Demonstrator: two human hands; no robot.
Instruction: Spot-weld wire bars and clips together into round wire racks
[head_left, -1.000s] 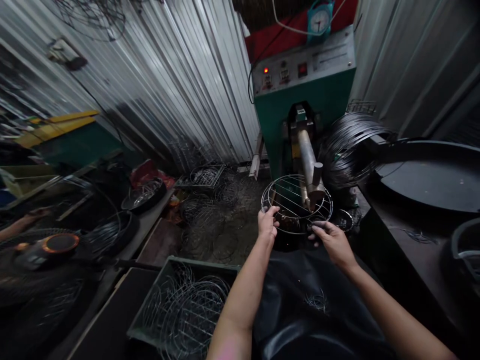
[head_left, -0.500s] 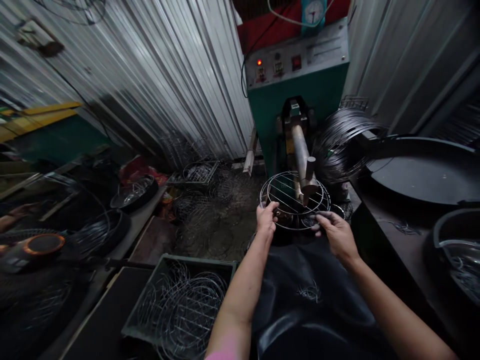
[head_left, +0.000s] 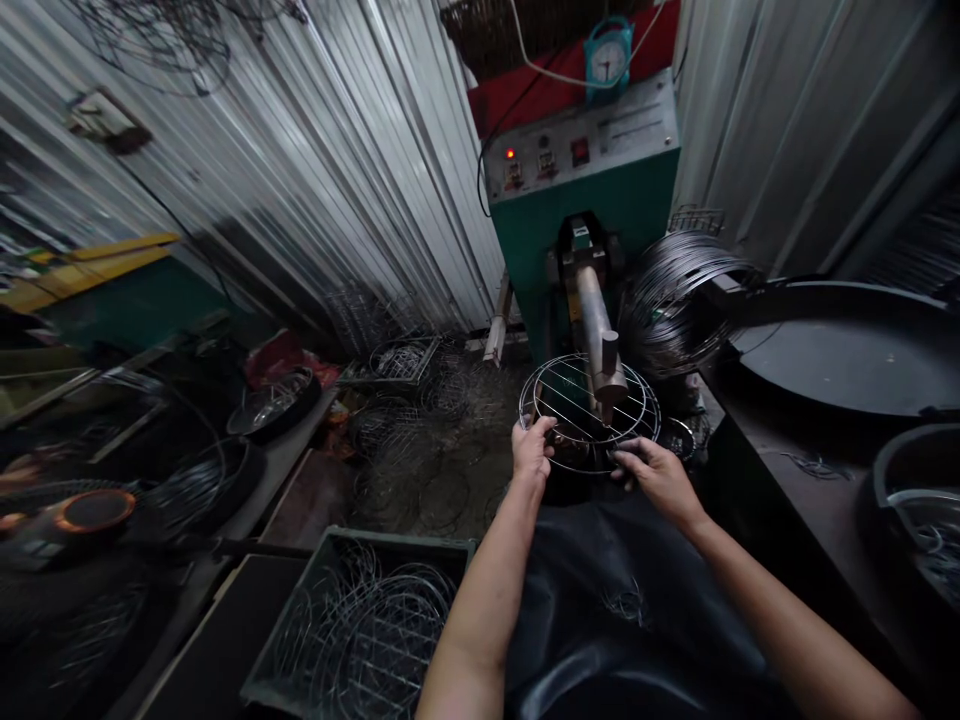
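Note:
A round wire rack point(head_left: 570, 384) lies roughly level under the metal arm of a green machine point(head_left: 596, 310), whose tip comes down over the rack's bars. My left hand point(head_left: 532, 448) grips the rack's near left rim, thumb on top. My right hand point(head_left: 652, 470) is at the near right rim with thumb and fingers pinched together; whatever is between the fingertips is too small to make out. On the dark apron point(head_left: 592, 570) over my lap lie a few small wire pieces point(head_left: 626, 603).
Wire racks fill a green crate point(head_left: 326, 560) at lower left. A wire coil point(head_left: 675, 290) and a large black pan point(head_left: 847, 345) are at right, with a black tub point(head_left: 885, 475) nearer. At far left, a person's hand point(head_left: 15, 475) shows beside a bench.
The view has tilted, so the machine sits lower in it. My right hand has moved slightly left along the rack's near rim. My left hand keeps its grip.

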